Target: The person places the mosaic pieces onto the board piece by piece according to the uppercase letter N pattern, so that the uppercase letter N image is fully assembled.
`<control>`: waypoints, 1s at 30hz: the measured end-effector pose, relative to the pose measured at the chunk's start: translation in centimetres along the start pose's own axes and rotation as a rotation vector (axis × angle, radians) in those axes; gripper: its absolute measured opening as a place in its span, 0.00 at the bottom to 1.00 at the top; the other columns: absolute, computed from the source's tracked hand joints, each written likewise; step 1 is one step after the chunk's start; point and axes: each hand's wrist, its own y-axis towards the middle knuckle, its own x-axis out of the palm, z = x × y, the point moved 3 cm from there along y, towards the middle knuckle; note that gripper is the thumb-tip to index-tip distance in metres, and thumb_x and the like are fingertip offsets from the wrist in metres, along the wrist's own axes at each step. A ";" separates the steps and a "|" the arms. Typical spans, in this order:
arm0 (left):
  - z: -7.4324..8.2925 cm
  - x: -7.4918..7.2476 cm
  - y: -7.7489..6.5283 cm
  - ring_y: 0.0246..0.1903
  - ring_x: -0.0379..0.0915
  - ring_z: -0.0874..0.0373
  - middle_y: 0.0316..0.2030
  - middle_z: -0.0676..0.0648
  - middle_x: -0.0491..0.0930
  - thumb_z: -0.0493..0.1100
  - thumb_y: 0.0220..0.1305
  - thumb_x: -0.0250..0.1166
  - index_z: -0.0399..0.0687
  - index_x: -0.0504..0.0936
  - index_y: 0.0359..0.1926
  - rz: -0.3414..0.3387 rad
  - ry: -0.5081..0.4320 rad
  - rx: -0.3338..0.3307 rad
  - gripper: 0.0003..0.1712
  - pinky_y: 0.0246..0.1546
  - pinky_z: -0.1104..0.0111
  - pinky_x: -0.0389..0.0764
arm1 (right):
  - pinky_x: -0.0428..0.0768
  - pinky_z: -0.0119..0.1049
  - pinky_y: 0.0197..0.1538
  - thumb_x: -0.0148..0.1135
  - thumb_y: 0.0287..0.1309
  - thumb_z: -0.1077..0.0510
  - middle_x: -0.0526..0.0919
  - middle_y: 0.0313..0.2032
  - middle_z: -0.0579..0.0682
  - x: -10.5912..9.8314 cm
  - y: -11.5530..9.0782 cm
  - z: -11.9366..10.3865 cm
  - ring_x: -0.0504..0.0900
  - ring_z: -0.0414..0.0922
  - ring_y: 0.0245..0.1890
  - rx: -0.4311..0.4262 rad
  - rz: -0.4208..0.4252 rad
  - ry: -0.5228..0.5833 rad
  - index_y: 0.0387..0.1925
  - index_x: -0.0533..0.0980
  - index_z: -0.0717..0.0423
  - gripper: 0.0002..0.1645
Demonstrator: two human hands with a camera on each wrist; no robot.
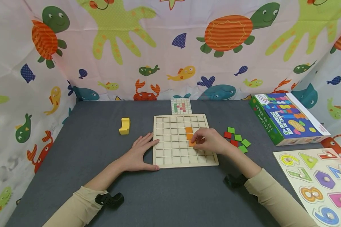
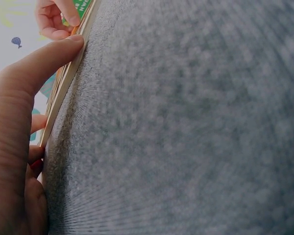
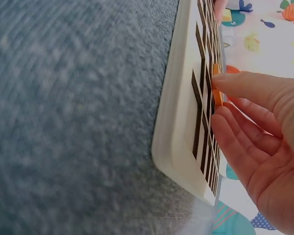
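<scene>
A pale wooden grid board lies flat on the dark tabletop. My left hand rests along its left edge with fingers and thumb spread, the thumb at the front corner. Two orange square tiles sit in grid cells, one behind the other. My right hand pinches a third orange tile between thumb and fingers, just in front of those two. In the right wrist view, that tile stands tilted at the grid, its edge by the fingertips.
Loose green tiles and red tiles lie right of the board. A small patterned card touches its back edge. A yellow block stands at left. At right are a game box and a number-and-shape puzzle board.
</scene>
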 end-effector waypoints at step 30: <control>0.0 0.0 0.0 0.75 0.33 0.49 0.76 0.42 0.42 0.69 0.49 0.71 0.48 0.57 0.75 0.005 -0.003 0.006 0.60 0.71 0.48 0.36 | 0.81 0.47 0.44 0.68 0.59 0.60 0.84 0.35 0.42 -6.2 -5.7 3.4 0.80 0.41 0.36 0.215 0.049 -0.145 0.39 0.83 0.53 0.06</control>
